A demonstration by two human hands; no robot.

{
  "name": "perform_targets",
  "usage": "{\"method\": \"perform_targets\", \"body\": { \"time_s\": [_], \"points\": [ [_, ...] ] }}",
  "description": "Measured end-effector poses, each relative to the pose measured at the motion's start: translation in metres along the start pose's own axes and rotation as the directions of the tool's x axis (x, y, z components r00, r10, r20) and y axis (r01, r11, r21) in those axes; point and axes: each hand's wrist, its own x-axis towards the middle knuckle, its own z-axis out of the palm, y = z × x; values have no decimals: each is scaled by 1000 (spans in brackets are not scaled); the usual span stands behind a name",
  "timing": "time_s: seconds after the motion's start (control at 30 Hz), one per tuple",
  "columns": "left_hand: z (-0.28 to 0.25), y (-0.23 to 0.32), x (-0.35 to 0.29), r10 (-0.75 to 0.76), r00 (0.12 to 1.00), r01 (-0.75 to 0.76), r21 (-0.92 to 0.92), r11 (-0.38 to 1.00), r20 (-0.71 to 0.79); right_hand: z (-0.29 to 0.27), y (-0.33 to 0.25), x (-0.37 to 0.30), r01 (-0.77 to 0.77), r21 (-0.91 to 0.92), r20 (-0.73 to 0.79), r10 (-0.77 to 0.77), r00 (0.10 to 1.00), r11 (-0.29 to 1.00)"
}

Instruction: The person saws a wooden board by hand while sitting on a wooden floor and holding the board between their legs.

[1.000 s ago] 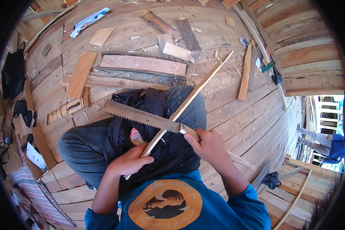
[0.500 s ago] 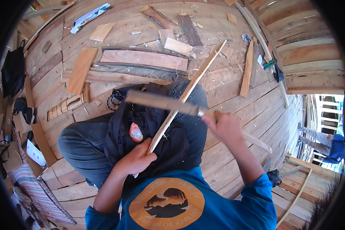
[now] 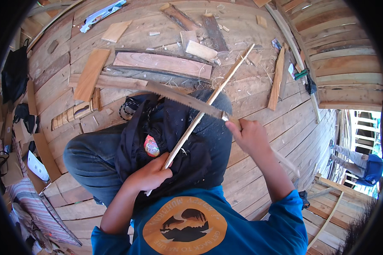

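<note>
My left hand (image 3: 151, 175) is closed around the lower end of a long, pale, peeled wooden stick (image 3: 224, 80). The stick slants up and away to the right across my lap. In my right hand (image 3: 253, 139) is the wooden handle of a handsaw (image 3: 178, 97), its thin toothed blade pointing left. Blade and stick cross about mid-stick; whether they touch I cannot tell. The handle's tail shows beyond my right wrist. Dark cloth (image 3: 193, 163) covers my lap under the stick, with a small pink and green packet (image 3: 151, 146) on it near my left hand.
Ahead on the plank floor lie a reddish board (image 3: 164, 65), an orange-brown plank (image 3: 92, 74), bark-edged offcuts (image 3: 215, 34) and shavings. Another plank (image 3: 276, 78) lies at right. Cardboard boxes (image 3: 47, 157) stand at left. Another person (image 3: 361, 165) is at far right.
The saw blade has swung so its far tip sits higher and farther away. My right hand has shifted slightly right. My left hand's grip on the stick is about the same.
</note>
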Motion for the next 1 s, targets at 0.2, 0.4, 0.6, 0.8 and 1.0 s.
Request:
{"method": "perform_targets", "body": {
  "time_s": [0.2,0.4,0.6,0.8,1.0],
  "points": [
    [5,-8,-2,59,998,-58,48,997,-33,1,24,13,-100,-17,-11,100,995,995],
    [4,-4,0,36,999,-35,41,999,-27,2,-5,0,70,-39,60,-67,996,997],
    [4,1,-2,30,999,-30,18,999,-14,2,30,37,-160,-44,-47,158,986,986],
    [4,-10,-3,48,998,-47,37,998,-31,10,6,22,30,26,50,-31,998,999],
    [0,-3,0,64,998,-65,17,998,11,-7,31,53,-127,-86,-32,125,992,988]
  ]
}}
